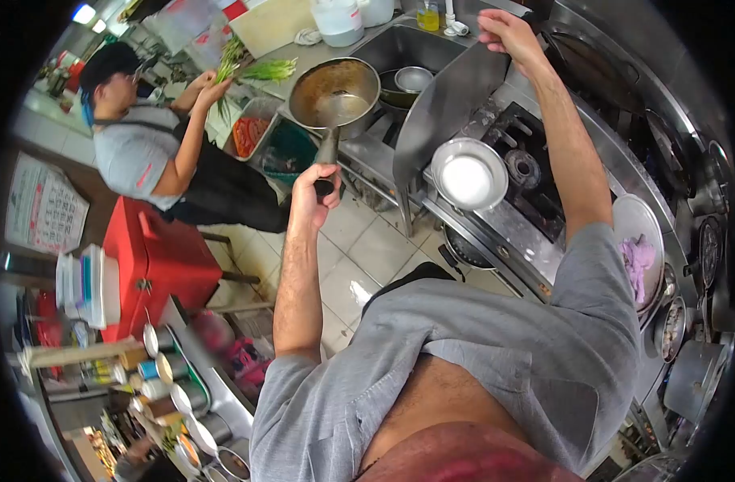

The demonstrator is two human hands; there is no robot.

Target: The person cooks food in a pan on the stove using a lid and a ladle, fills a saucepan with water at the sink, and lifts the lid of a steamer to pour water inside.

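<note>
Just beside the sink (427,46), holds long-handled metal pan (335,95) w/ L hand (315,194), fingers closed tight round dark end of handle (328,149). Shows brown stains inside pan, plus wet-looking patch at bottom. Reaches up & fwd over stove (484,120) w/ R hand (505,36), empty as far as visible: fingers half curled, loosely bunched; can't tell whether pinching sth small. Btwn sink & stove, note upright metal panel (441,112). On stove, near panel, see small metal pot (468,174) w/ white contents, next to burner (523,169). In sink, spot small bowl (413,79). Just L of pan, below counter level, see green bin (291,147) & next to it a tub of orange-red stuff (249,135), too blurry to ID. Farther L, note co-worker (134,149) in dark cap & grey tee, holding bunch of green stalks (228,60) in both hands. Behind co-worker, see red cooler (154,269). Near R elbow, see wide metal pan-like dish w/ pink cloth (639,265) in it.
</note>
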